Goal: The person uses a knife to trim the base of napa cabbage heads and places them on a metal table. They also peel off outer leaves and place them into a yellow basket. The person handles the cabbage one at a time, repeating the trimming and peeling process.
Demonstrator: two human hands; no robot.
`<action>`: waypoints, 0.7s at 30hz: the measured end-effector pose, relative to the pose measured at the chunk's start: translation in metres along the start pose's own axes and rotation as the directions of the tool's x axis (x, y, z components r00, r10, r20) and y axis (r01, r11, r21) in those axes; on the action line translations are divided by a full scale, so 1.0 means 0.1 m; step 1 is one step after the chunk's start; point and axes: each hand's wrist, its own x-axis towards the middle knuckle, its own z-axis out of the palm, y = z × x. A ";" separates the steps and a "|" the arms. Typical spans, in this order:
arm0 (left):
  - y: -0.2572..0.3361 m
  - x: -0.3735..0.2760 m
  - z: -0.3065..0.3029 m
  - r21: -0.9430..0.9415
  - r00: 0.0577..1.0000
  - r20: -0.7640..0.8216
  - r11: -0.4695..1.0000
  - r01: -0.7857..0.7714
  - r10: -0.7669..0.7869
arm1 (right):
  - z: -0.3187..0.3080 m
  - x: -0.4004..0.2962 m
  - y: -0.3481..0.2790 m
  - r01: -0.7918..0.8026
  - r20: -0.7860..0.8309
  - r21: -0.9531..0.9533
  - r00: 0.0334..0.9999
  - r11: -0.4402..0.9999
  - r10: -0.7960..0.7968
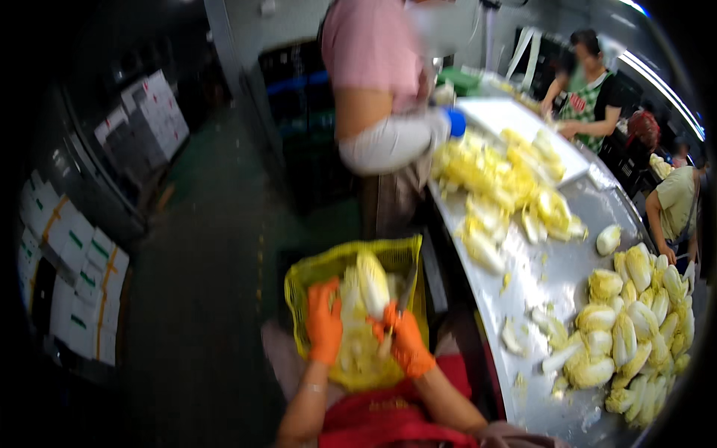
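Note:
My left hand [324,322], in an orange glove, is at the left side of a yellow mesh-walled basket [299,263], fingers apart and nothing in them. My right hand [406,341], gloved the same, closes around what looks like a knife [411,281], its pale handle end showing below the fingers and its blade pointing up. A napa cabbage [372,283] lies over the basket with its white base against the right fingers; whether they grip it too cannot be told. Blurred pale leaves [352,358] fill the basket below.
To the right, a metal table [487,313] bears a large heap of cabbages [627,330], a loose cabbage [608,239] and yellow leaves [493,173]. A co-worker in pink [372,50] stands ahead beside it; others are across it. White boxes [84,280] are stacked at far left.

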 end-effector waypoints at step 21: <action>0.17 0.13 -0.03 -0.203 0.957 0.101 0.936 0.288 -0.273 | -0.06 0.10 0.26 0.086 0.028 -0.123 0.996 0.989 -0.084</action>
